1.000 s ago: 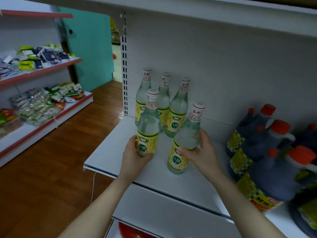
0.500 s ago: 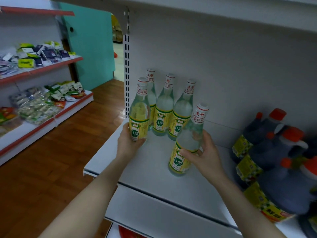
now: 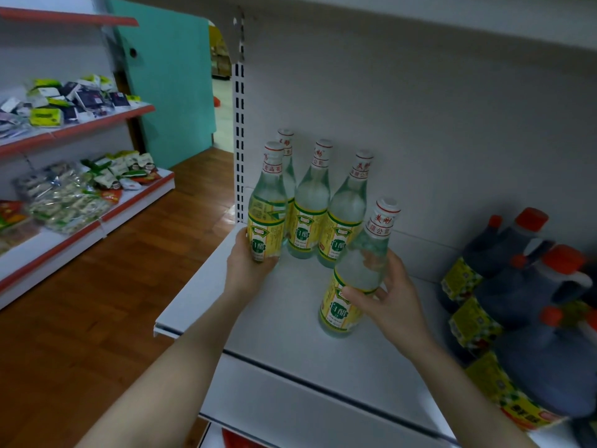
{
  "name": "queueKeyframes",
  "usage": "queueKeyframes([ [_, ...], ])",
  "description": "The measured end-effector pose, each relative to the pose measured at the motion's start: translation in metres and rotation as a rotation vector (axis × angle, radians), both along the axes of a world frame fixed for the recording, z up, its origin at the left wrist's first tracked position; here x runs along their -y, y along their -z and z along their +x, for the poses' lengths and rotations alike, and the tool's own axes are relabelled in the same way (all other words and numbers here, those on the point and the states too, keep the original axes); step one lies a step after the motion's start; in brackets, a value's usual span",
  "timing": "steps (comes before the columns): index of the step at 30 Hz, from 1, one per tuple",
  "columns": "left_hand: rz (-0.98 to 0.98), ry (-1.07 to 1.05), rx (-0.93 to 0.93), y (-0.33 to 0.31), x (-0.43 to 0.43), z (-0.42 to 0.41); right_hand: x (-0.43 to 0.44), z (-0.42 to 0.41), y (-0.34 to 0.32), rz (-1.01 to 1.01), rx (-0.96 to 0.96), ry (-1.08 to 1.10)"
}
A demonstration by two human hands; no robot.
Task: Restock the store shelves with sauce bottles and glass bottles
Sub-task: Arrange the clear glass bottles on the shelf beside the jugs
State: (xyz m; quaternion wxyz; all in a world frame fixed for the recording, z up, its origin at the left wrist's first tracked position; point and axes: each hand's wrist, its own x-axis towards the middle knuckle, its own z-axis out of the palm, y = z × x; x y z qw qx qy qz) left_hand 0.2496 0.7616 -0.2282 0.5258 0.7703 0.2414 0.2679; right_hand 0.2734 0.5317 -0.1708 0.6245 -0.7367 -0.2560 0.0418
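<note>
On the white shelf (image 3: 290, 318) stand clear glass bottles with yellow-green labels and white-red caps. My left hand (image 3: 250, 266) grips the base of one bottle (image 3: 268, 202) at the shelf's left end, in front of the back row. Three more bottles (image 3: 311, 202) stand upright against the back wall. My right hand (image 3: 392, 297) holds another bottle (image 3: 358, 273) round its middle; it tilts to the right, its base on the shelf.
Several dark sauce jugs (image 3: 529, 315) with orange caps crowd the right end of the shelf. A perforated upright post (image 3: 239, 130) marks the shelf's left edge. Across the wooden floor (image 3: 97, 286), red-edged shelves (image 3: 64, 231) carry packaged goods. A teal wall (image 3: 168, 79) lies behind.
My left hand has carried its bottle back and to the left, up to the back row. The right hand's bottle has stayed in place, still tilted.
</note>
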Motion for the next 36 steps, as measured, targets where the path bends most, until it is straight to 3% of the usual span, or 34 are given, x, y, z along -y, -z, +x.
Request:
queueKeyframes([
  [9,0.015,-0.025,-0.185,0.001,0.000,0.001,0.000,-0.002,-0.003,0.007,-0.004,-0.008],
  [18,0.036,-0.055,-0.150,0.005,0.005,-0.003,-0.001,-0.001,-0.002,0.004,-0.002,-0.014],
  [23,0.244,-0.020,-0.286,0.018,0.005,-0.012,0.000,0.001,-0.001,-0.012,-0.001,-0.025],
  [28,0.682,0.083,-0.616,0.018,0.009,-0.036,-0.003,0.007,-0.007,-0.031,-0.029,-0.015],
  [36,0.810,0.182,-0.681,0.028,0.014,-0.065,-0.043,0.032,-0.007,-0.067,-0.028,-0.013],
])
